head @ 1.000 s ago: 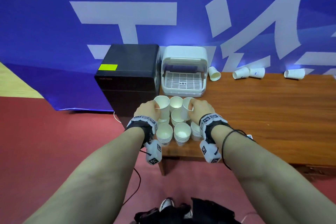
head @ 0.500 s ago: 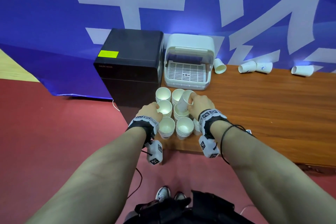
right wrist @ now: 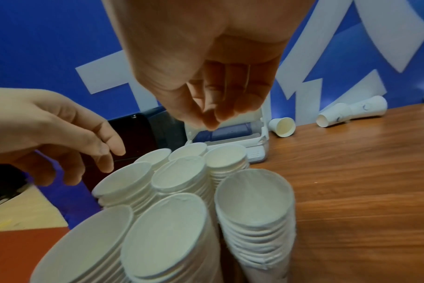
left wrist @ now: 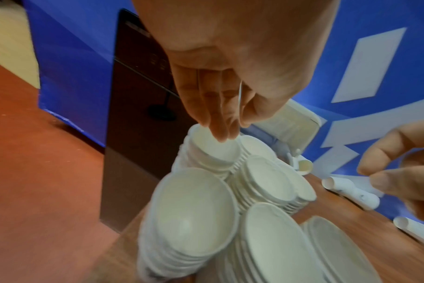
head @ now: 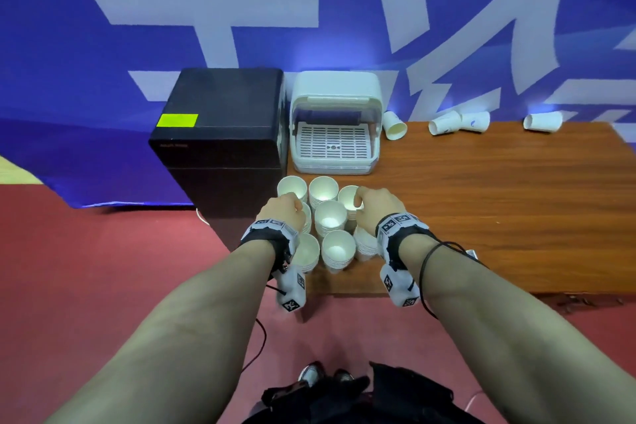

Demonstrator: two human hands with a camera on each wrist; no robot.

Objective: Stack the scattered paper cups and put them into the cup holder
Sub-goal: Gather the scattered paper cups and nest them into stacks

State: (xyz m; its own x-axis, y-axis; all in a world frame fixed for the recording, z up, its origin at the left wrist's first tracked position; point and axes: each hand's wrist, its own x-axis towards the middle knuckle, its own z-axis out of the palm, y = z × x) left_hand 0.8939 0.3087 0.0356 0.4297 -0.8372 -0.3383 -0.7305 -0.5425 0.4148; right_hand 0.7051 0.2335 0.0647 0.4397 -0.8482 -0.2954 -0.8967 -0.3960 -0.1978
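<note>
Several stacks of white paper cups stand bunched at the near left corner of the wooden table. My left hand hovers over the left stacks, its fingers hanging loosely down, their tips at the rim of one stack. My right hand is above the right stacks with fingers loosely curled and nothing in them. The white cup holder, lid raised and its grid tray bare, stands just behind the stacks. Single cups lie on their sides at the table's back edge.
A black box-shaped appliance with a yellow-green label stands against the table's left end, beside the holder. A blue banner hangs behind. Bare wood stretches right of the stacks. Red floor lies below the table's near edge.
One second ago each hand held a single cup above the stacks. Both cups now sit on stacks and both hands have let go.
</note>
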